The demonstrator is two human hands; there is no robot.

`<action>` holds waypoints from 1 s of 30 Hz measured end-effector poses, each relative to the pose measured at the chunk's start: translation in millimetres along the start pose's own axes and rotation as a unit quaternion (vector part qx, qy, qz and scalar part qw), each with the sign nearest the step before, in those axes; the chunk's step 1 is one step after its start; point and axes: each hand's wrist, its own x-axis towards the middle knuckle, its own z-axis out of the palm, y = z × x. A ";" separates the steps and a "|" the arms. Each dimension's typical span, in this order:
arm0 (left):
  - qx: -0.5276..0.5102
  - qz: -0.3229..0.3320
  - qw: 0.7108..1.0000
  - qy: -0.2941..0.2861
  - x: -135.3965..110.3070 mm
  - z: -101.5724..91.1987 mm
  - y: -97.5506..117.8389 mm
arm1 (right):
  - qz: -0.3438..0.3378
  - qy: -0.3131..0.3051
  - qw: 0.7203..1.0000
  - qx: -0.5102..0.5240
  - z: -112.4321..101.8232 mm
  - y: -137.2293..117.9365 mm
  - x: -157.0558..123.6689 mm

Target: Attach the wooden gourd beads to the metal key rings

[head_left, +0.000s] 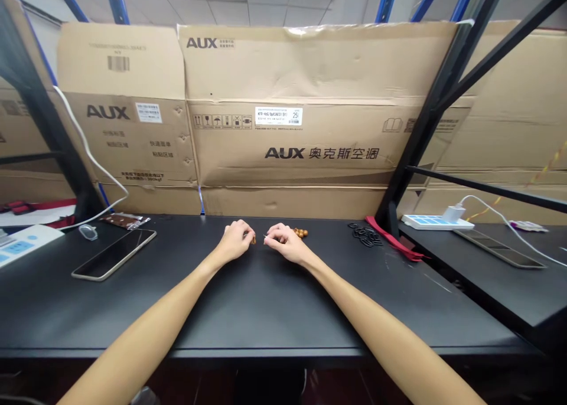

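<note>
My left hand [234, 241] is closed in a pinch above the black table [261, 310], with a small brown bead [254, 239] showing at its fingertips. A short gap to the right, my right hand [287, 243] also pinches, thumb against fingers. Something thin and dark pokes out from its fingertips, too small to name. Just behind the right hand lies a little group of round brown beads [302, 233], partly hidden by that hand. The two hands face each other without touching.
Black rings [365, 235] lie in a pile to the right, beside a red strap [394, 239]. A phone [115, 255] and a brown packet [124, 220] lie to the left. Cardboard [283, 68] stands along the back. A black metal post [416, 133] rises at the right.
</note>
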 end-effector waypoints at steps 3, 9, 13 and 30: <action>-0.046 0.053 0.997 -0.032 -3.3 -2.8 4.4 | 0.002 0.020 1.000 -0.004 -0.4 -0.5 0.3; -0.069 0.074 0.993 -0.053 -8.0 2.3 13.7 | 0.000 0.030 0.999 -0.032 -1.9 -0.8 0.6; -0.104 0.050 0.993 -0.009 -6.5 -0.5 11.7 | -0.005 0.032 0.998 -0.049 -1.9 -3.6 0.4; 0.056 0.015 0.998 0.023 2.5 -7.9 -23.5 | -0.107 -0.043 0.971 -0.208 4.6 -17.3 -11.6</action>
